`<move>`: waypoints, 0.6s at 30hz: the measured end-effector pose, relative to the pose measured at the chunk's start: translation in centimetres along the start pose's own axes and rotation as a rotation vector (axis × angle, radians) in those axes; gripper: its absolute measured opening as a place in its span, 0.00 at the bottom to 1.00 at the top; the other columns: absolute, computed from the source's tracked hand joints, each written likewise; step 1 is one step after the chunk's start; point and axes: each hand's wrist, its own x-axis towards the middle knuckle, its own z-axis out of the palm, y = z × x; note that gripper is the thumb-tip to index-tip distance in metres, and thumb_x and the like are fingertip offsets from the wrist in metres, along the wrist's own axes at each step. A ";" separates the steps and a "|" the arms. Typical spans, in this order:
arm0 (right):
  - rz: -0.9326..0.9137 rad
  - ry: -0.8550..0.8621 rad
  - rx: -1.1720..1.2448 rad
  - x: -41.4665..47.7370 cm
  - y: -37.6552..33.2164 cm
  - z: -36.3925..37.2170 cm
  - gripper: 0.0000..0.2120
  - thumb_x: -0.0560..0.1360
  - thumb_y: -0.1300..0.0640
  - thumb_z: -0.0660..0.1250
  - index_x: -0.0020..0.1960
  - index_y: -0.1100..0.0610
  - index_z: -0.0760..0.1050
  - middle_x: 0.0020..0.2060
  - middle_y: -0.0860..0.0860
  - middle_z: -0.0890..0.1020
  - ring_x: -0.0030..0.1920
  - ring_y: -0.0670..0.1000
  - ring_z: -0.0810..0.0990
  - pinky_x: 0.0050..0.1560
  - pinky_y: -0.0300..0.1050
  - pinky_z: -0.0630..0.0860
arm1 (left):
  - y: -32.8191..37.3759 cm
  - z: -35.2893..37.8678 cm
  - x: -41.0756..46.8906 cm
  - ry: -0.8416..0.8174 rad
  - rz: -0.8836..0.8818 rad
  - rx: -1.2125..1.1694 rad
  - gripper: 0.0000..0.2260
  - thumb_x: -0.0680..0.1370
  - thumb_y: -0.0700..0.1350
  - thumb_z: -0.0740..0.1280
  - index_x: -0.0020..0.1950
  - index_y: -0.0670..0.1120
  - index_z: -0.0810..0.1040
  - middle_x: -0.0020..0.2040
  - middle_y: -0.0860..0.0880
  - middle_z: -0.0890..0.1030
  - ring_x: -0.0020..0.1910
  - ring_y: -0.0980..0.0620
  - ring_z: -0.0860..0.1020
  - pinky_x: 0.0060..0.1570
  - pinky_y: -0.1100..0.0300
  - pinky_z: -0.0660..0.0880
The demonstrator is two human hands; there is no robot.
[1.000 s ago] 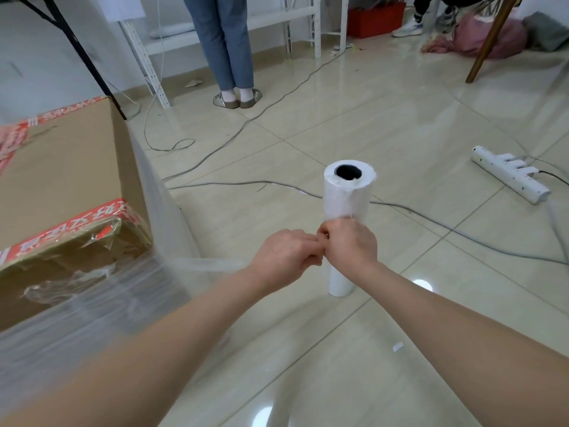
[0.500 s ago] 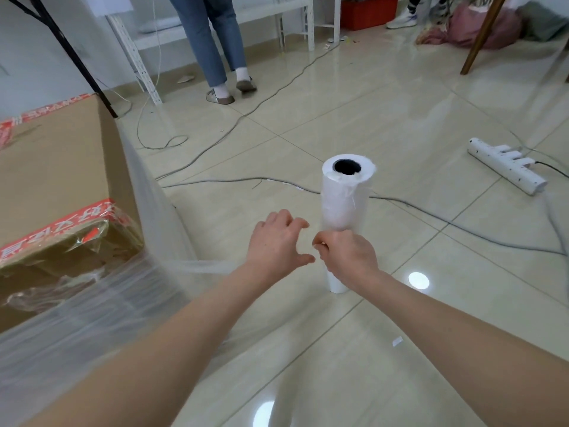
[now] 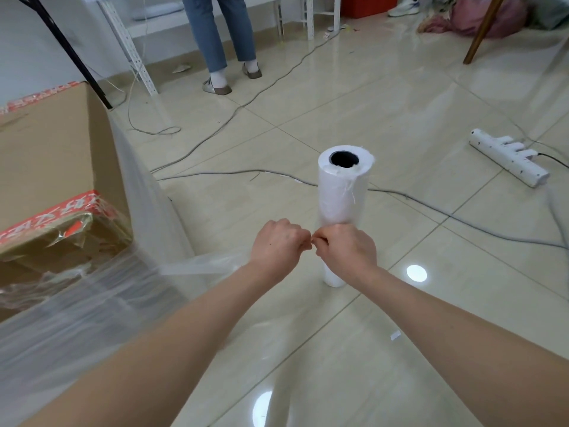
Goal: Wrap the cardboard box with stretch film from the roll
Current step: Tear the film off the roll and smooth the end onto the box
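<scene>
Nearest me, my two forearms reach in from 7 and 5 o'clock over the glossy tiled floor. A small white scrap lies at 4 o'clock beside the right one. At 9 o'clock the cardboard box sits on the floor, its near side covered in layers of stretch film. A bunched strand of that film runs from the box corner across to my hands.

Both are closed tight at centre. The left grip has its fingers curled around the strand's end, and the right grip pinches it between thumb and forefinger, the knuckles almost touching. The right grip blocks the lower middle of the roll, which stands upright on the floor just behind it at 12 o'clock. I cannot tell whether it touches the roll.

Past the roll a grey cable crosses the tiles and a white power strip lies at 2 o'clock. A person's legs stand by white shelving at 11 o'clock.
</scene>
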 end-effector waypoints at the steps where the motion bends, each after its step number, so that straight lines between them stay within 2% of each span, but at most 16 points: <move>1: 0.009 -0.001 0.005 0.0 -0.1 0.1 0.14 0.78 0.53 0.56 0.46 0.47 0.81 0.43 0.49 0.83 0.44 0.55 0.80 0.41 0.45 0.76 | -0.1 0.0 -0.3 0.043 0.051 -0.014 0.10 0.80 0.45 0.62 0.49 0.46 0.83 0.42 0.48 0.82 0.45 0.43 0.76 0.40 0.57 0.62; 4: 0.063 0.017 0.039 0.3 -0.1 0.3 0.14 0.76 0.55 0.56 0.42 0.50 0.80 0.43 0.50 0.83 0.42 0.55 0.80 0.40 0.45 0.76 | -0.2 0.2 -1.5 0.129 0.231 -0.022 0.04 0.69 0.43 0.69 0.34 0.49 0.80 0.29 0.54 0.77 0.30 0.48 0.76 0.33 0.61 0.66; 6: 0.094 0.015 0.033 0.5 0.1 0.2 0.13 0.77 0.55 0.56 0.43 0.50 0.79 0.44 0.50 0.83 0.43 0.55 0.80 0.40 0.45 0.75 | -0.2 0.7 -2.2 0.125 0.250 -0.038 0.04 0.68 0.43 0.69 0.33 0.50 0.78 0.29 0.55 0.77 0.29 0.49 0.76 0.33 0.62 0.68; 8: 0.085 -0.004 0.016 0.2 0.5 0.2 0.13 0.78 0.54 0.56 0.50 0.47 0.79 0.48 0.50 0.83 0.47 0.56 0.80 0.44 0.45 0.75 | -0.4 0.4 -2.5 0.084 0.120 -0.122 0.04 0.73 0.42 0.67 0.39 0.48 0.80 0.35 0.53 0.80 0.36 0.47 0.78 0.36 0.59 0.67; 10: 0.010 -0.013 0.013 -0.3 0.6 0.4 0.15 0.79 0.54 0.57 0.63 0.44 0.73 0.50 0.52 0.81 0.48 0.56 0.79 0.45 0.46 0.74 | -1.1 0.2 -2.4 0.001 -0.093 -0.186 0.06 0.78 0.44 0.64 0.48 0.47 0.80 0.46 0.52 0.82 0.48 0.48 0.77 0.43 0.58 0.68; 12: -0.093 -0.067 -0.021 -0.6 0.3 0.8 0.24 0.79 0.57 0.57 0.71 0.38 0.62 0.46 0.53 0.77 0.43 0.56 0.76 0.42 0.46 0.72 | -1.7 0.3 -2.5 -0.056 -0.154 -0.224 0.06 0.79 0.45 0.63 0.51 0.47 0.79 0.49 0.53 0.82 0.51 0.50 0.77 0.46 0.58 0.70; 14: -0.108 -0.161 -0.062 -0.5 0.1 1.5 0.27 0.78 0.56 0.57 0.73 0.36 0.57 0.48 0.52 0.78 0.47 0.54 0.75 0.42 0.45 0.71 | -1.7 0.6 -2.8 -0.093 -0.169 -0.274 0.05 0.79 0.44 0.63 0.52 0.46 0.77 0.47 0.52 0.82 0.50 0.49 0.78 0.46 0.56 0.72; 16: -0.043 -0.192 -0.071 -0.3 0.5 1.9 0.21 0.79 0.54 0.57 0.70 0.39 0.64 0.55 0.52 0.79 0.56 0.55 0.76 0.48 0.46 0.73 | -1.7 1.2 -2.9 -0.108 -0.195 -0.329 0.06 0.79 0.45 0.63 0.55 0.46 0.75 0.46 0.51 0.82 0.49 0.48 0.78 0.46 0.56 0.72; 18: 0.006 -0.155 -0.063 -0.4 0.8 2.3 0.15 0.80 0.54 0.56 0.64 0.44 0.72 0.57 0.53 0.79 0.56 0.56 0.77 0.50 0.46 0.73 | -1.6 1.9 -2.6 -0.126 -0.239 -0.312 0.10 0.79 0.47 0.63 0.59 0.47 0.72 0.49 0.50 0.81 0.52 0.47 0.77 0.47 0.56 0.71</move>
